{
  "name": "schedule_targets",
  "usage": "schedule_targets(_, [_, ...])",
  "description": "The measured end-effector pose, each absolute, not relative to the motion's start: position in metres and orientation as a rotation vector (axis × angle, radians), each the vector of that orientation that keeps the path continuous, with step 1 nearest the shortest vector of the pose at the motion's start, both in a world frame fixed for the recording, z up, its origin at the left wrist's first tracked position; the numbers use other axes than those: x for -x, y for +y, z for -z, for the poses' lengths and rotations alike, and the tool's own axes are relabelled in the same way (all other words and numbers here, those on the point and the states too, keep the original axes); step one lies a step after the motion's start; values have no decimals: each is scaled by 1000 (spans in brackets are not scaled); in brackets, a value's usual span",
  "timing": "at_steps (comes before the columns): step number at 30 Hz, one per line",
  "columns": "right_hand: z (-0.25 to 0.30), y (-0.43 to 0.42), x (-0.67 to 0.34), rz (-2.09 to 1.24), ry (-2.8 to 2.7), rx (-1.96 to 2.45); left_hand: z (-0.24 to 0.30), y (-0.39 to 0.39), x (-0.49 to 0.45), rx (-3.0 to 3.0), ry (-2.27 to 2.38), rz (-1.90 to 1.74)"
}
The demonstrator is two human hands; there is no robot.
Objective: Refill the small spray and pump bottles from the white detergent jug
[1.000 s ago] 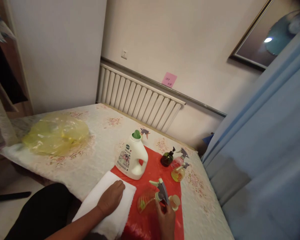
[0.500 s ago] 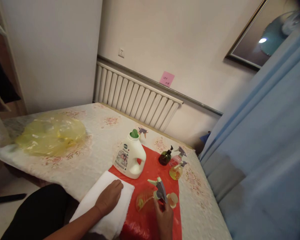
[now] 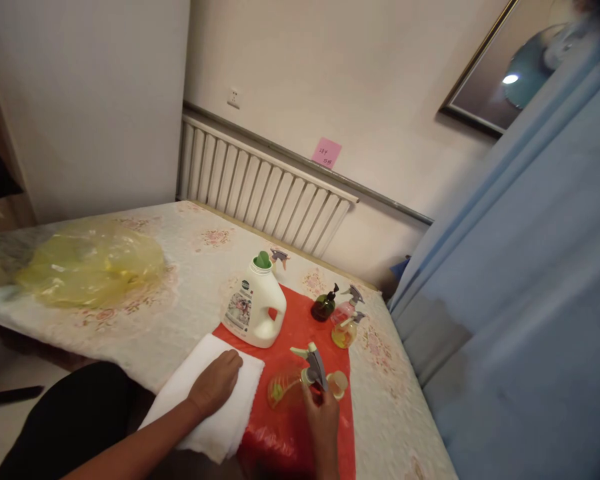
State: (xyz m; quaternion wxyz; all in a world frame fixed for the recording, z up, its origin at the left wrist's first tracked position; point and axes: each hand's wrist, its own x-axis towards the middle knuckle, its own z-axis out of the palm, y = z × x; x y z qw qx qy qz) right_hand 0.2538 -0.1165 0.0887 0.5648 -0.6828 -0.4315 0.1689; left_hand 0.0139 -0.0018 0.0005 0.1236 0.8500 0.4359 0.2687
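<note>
Right hand point(image 3: 322, 415) pinches one of four sprayers point(image 3: 303, 378); left hand point(image 3: 216, 383) half-curled on one towel point(image 3: 223, 427), grip unclear

The white jug point(image 3: 255, 315) is hiding the lower part of a sprayer point(image 3: 280, 257) behind it. On the jug, small label point(image 3: 239, 312) print is blurring; nearer me, my left hand point(image 3: 217, 381) is covering part of the towel point(image 3: 233, 415).

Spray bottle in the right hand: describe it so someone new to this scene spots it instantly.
On the floral cloth, find the red sheet beside the white towel. Over its nearer half, the right hand holds the spray bottle near its neck. Unlike the upright pink and yellow spray bottles behind, this one is tipped well over.
</note>
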Motion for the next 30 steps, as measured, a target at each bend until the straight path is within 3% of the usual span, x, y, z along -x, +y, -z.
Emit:
schedule_targets(13, [-86, -134, -252, -395, -961, 1654, -10, -25, -14, -2501, 1319, -697])
schedule_targets(23, [-63, -137, -264, -313, -796, 1745, 22, -44, -9, -2553, 1314, -745])
schedule_targets(30, [-73, -141, -264, -440, -786, 1632, -13, -52, -29, -2317, 1282, -713])
